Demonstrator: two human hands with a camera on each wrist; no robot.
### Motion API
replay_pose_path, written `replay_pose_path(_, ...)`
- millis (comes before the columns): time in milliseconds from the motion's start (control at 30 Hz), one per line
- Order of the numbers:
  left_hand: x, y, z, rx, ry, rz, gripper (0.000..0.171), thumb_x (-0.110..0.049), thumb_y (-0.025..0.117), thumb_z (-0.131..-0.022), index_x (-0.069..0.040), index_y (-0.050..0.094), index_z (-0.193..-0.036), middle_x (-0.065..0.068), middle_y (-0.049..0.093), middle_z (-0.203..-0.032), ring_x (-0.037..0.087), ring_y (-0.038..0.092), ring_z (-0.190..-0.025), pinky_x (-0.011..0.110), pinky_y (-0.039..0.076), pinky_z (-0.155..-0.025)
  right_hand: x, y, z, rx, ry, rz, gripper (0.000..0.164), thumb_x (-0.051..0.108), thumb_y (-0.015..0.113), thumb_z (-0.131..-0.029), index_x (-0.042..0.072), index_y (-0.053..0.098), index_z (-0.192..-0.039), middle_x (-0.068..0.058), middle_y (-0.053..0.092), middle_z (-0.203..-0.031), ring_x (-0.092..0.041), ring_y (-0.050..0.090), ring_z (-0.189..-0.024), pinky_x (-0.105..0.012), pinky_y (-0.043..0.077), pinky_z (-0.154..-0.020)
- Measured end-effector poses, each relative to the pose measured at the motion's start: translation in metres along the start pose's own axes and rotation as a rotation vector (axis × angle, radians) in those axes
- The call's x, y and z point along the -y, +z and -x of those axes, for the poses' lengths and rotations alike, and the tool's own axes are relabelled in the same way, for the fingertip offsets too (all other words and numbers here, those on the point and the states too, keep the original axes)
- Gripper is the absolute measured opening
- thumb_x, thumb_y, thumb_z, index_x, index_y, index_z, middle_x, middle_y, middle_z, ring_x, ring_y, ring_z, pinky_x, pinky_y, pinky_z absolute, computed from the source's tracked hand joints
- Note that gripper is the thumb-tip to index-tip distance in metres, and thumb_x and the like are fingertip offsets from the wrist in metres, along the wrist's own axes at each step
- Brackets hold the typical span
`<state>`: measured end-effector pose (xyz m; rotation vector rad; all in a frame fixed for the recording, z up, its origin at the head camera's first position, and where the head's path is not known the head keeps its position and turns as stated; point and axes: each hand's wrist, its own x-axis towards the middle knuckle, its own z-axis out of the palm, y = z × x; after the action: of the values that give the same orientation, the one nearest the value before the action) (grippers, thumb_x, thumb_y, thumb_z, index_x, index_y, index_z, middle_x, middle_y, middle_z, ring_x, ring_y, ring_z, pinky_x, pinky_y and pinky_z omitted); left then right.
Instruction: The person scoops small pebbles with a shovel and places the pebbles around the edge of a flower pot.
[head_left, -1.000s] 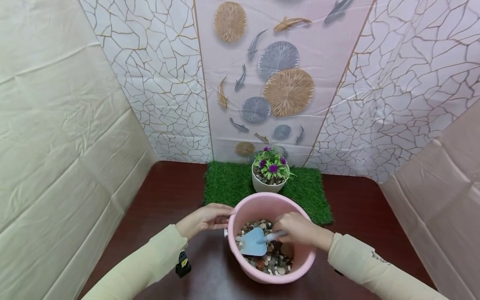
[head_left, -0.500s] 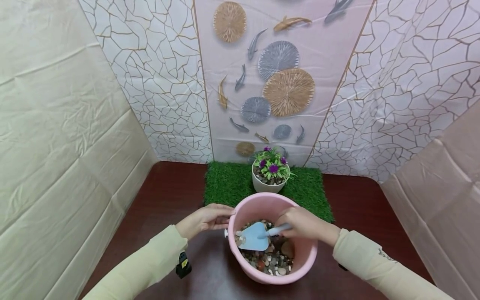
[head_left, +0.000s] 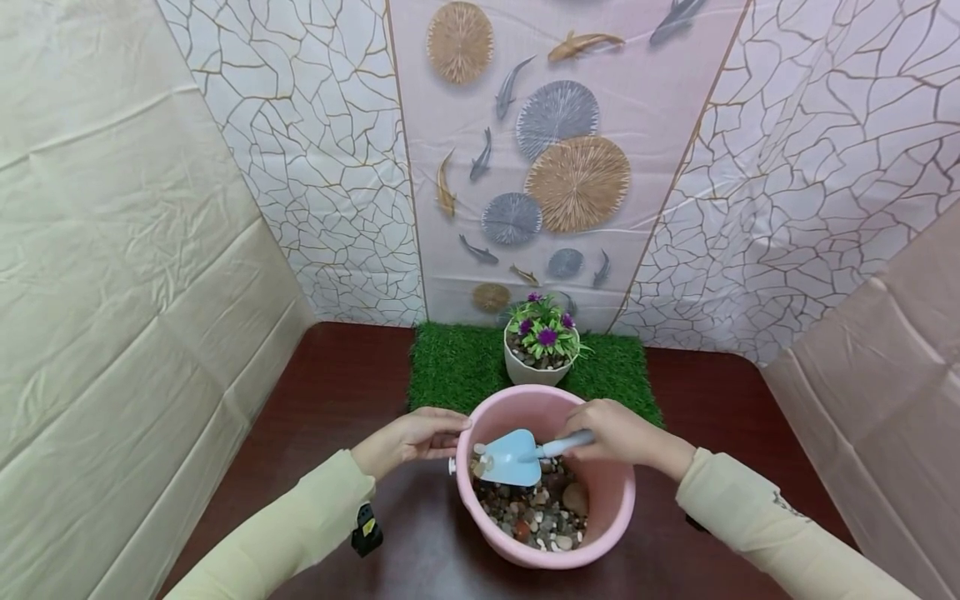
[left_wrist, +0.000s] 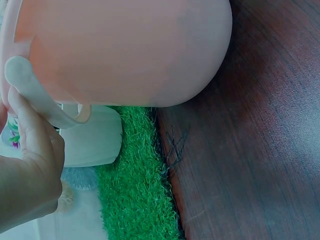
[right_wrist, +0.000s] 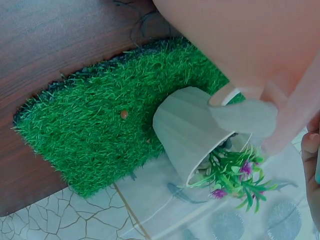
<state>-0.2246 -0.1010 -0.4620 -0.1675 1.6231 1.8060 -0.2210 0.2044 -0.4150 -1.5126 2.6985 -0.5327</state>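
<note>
A pink bucket [head_left: 525,410] stands on the table with mixed pebbles [head_left: 547,518] at its bottom. My left hand [head_left: 414,435] grips its left rim, thumb on top and fingers outside; in the left wrist view they lie by the white handle [left_wrist: 42,97]. Inside the bucket, my right hand [head_left: 622,429] holds the grey handle of a light blue toy shovel [head_left: 517,457]. The blade points left, a few pale pebbles [head_left: 481,460] at its tip, above the other stones. At the right wrist view's edge only part of the right hand [right_wrist: 311,155] shows.
Behind the bucket, a white flowerpot [head_left: 536,372] with purple flowers stands on a green grass mat [head_left: 457,358]. One small brown pebble [right_wrist: 124,114] lies on that mat. Dark wooden table [head_left: 348,367] extends to both sides, with fabric-covered walls [head_left: 150,292] around it.
My right hand has risen and shifted slightly right, lifting the shovel with pebbles on its blade away from the stones below. The left hand and the bucket stay put.
</note>
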Motion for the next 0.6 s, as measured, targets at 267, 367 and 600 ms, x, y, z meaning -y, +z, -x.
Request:
replay_pose_path(267,0.001,-0.002,-0.002,-0.018,-0.011,0.0,0.039,-0.012,0.059,-0.092,0.003,0.053,-0.128,-0.005,0.067,-0.067,0.002,0.063,-0.059,0.016,0.058,-0.062,-0.005,-0.008,0.004,-0.034,0.017,-0.031,0.009,0.011,0.075,-0.076,0.011,0.074,-0.085,0.005,0.068,-0.079,0.0,0.056,-0.067,-0.018,0.051,-0.059)
replay_pose_path(367,0.001,-0.002,-0.003,-0.022,-0.01,-0.002,0.038,-0.012,0.059,-0.092,0.003,0.054,-0.127,-0.005,0.067,-0.068,0.002,0.063,-0.059,0.016,0.058,-0.062,-0.006,-0.012,0.006,-0.036,0.031,-0.051,0.009,0.012,0.075,-0.077,0.011,0.074,-0.086,0.005,0.067,-0.078,0.002,0.054,-0.066,-0.016,0.05,-0.057)
replay_pose_path(600,0.001,-0.001,-0.002,-0.025,-0.013,0.002,0.036,-0.012,0.059,-0.092,0.003,0.055,-0.125,-0.005,0.067,-0.067,0.002,0.063,-0.06,0.016,0.058,-0.062,-0.007,-0.024,0.01,-0.025,0.069,-0.077,0.011,0.007,0.075,-0.077,0.011,0.074,-0.087,0.005,0.065,-0.077,0.001,0.053,-0.064,-0.017,0.049,-0.057)
